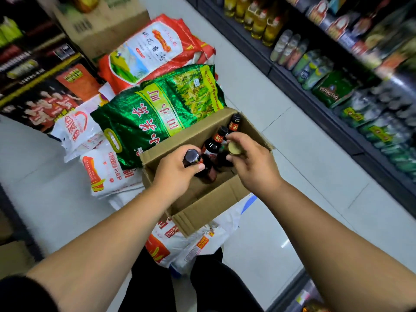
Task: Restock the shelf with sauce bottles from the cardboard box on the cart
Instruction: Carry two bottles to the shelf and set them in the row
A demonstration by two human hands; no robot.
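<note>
An open cardboard box (202,206) sits on a pile of rice sacks in the aisle. Inside it stand several dark sauce bottles. My left hand (173,174) grips the neck of a black-capped bottle (192,156) at the box's left side. My right hand (252,163) pinches the neck of a gold-capped bottle (234,148) in the box's middle. Two more black-capped bottles (221,132) (234,120) stand behind it toward the far corner. The lower bodies of the bottles are hidden by the box walls and my hands.
Green (157,111) and red-white rice sacks (148,48) lie stacked beyond the box, white sacks (108,174) under and left of it. Dark shelves (315,102) of oil bottles and green beer packs run along the right. Another carton (99,25) stands at the back. White tile floor runs between.
</note>
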